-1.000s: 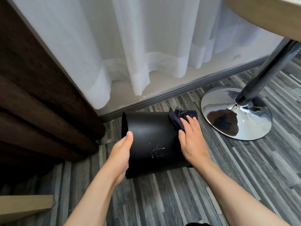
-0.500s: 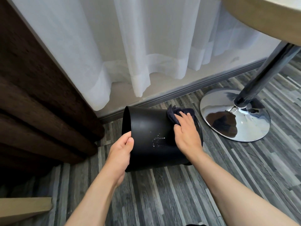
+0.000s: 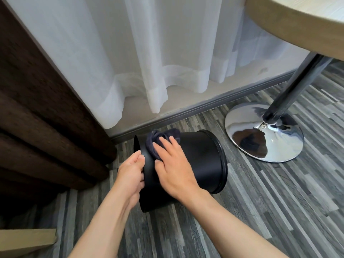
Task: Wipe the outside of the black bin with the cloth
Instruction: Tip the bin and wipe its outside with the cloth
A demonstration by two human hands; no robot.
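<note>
The black bin [image 3: 201, 161] lies on its side on the grey plank floor, its open mouth facing left and its base to the right. My left hand [image 3: 130, 175] grips the rim at the mouth, thumb on the outside. My right hand [image 3: 173, 164] presses a dark navy cloth [image 3: 158, 140] flat against the bin's upper side near the rim. Most of the cloth is bunched beyond my fingers.
A chrome table base [image 3: 264, 133] and its dark pole [image 3: 290, 90] stand just right of the bin, under a round wooden tabletop [image 3: 297, 21]. White sheer curtains [image 3: 149, 62] and a skirting board run behind. Brown drapes [image 3: 37, 108] hang at the left.
My right hand slid the cloth leftward across the bin, from near its base to near its mouth. The bin has turned under my hands and the white specks no longer show.
</note>
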